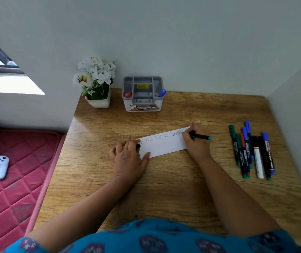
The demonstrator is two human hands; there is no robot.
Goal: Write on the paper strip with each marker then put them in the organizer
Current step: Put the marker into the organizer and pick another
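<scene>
Right hand (197, 141) writing (paper strip (162, 145))

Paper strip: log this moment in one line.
right hand: writing with marker | left hand: steadies paper strip, holds cap | organizer: two markers

White paper strip (164, 146) lies flat — markers (251, 152) right, organizer (142, 94) behind.

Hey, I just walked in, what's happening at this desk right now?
A person is writing on a white paper strip at a wooden desk. The right hand holds a black marker with a green end at the strip's right end, where three words are already written. The left hand pins down the strip's left end and seems to hold a black cap. A red and a blue marker already stand in the grey organizer; a bunch of markers waits on the right.
</scene>
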